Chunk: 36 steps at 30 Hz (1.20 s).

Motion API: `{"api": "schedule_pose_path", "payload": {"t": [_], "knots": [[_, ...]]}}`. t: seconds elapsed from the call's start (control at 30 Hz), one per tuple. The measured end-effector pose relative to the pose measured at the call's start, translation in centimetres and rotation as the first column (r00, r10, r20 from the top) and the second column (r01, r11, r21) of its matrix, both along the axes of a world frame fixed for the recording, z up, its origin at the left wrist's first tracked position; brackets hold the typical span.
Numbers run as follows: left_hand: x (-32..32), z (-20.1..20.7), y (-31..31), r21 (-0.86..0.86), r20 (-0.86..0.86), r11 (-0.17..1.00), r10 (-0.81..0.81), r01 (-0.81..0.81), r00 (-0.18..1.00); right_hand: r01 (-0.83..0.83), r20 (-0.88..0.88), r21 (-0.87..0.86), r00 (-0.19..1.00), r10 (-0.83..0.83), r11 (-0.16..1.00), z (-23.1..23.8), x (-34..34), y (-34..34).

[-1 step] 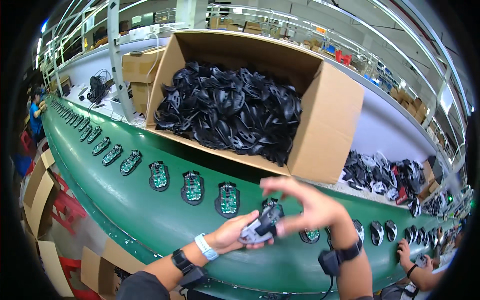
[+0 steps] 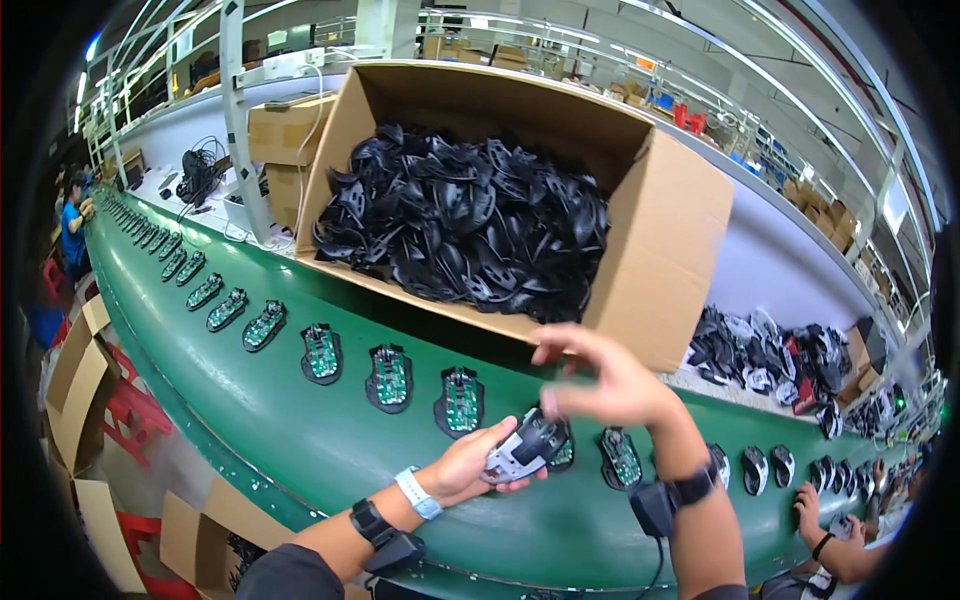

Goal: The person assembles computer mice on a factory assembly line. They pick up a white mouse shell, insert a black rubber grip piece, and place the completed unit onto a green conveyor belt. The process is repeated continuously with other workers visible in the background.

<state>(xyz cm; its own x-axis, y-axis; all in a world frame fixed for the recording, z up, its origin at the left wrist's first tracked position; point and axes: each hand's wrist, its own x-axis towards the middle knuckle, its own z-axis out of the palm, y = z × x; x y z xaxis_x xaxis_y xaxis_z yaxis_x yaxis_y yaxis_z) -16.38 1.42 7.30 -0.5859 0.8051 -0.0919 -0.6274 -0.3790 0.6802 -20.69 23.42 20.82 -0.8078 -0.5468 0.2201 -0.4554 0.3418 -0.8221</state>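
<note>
My left hand (image 2: 470,467) is closed around a partly built computer mouse (image 2: 522,452) with a grey-white and black shell, tilted above the green belt. Just up and to the right of it is my right hand (image 2: 612,388), fingers apart and slightly blurred, holding nothing visible. Beneath the held mouse, a mouse base with a green circuit board is partly covered. Another mouse base (image 2: 461,402) lies to the left of it, and one more base (image 2: 621,458) sits right of the hands, below my right wrist.
Beyond the belt (image 2: 290,420) stands a large cardboard box (image 2: 668,255) full of black plastic shells (image 2: 460,220). Several mouse bases line the belt leftward; covered mice (image 2: 755,468) lie rightward. A co-worker's hand (image 2: 808,505) is at the right. Open cartons and red stools stand lower left.
My right hand has risen away from the mouse, its thumb lifting off. My left hand stays on the mouse. The bases on the belt appear shifted slightly right.
</note>
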Motion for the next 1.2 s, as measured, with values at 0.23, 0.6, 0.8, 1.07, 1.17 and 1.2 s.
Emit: {"api": "schedule_pose_path", "payload": {"t": [0.23, 0.6, 0.8, 1.07, 1.17, 1.2], "knots": [[-0.6, -2.0, -0.6, 0.033, -0.076, 0.928, 0.373, -0.371, 0.925, 0.698, -0.730, 0.395, 0.633, -0.257, 0.597, -5.1, -14.1, -7.6], [-0.7, -2.5, -0.5, 0.070, -0.079, 0.812, 0.583, -0.579, 0.809, 0.704, -0.700, 0.261, 0.609, -0.373, 0.660, -6.2, -15.8, -9.6], [-1.1, -1.9, 0.0, 0.134, -0.064, 0.791, 0.608, -0.597, 0.791, 0.726, -0.646, 0.097, 0.566, -0.512, 0.681, -4.4, -15.0, -7.7], [0.6, 1.2, -1.5, 0.111, 0.001, 0.942, 0.320, -0.318, 0.947, 0.043, -0.048, 0.279, 0.998, -0.031, 0.959, 2.6, 4.7, -0.9], [1.0, 1.3, -1.0, 0.106, -0.042, 0.986, 0.135, -0.130, 0.990, 0.188, 0.181, 0.174, 0.959, -0.219, 0.967, 0.3, 9.0, -0.5], [1.1, 1.3, -0.8, 0.091, -0.103, 0.988, 0.136, -0.126, 0.985, 0.180, 0.194, 0.150, 0.959, -0.207, 0.972, -0.3, 9.4, -0.3]]}}
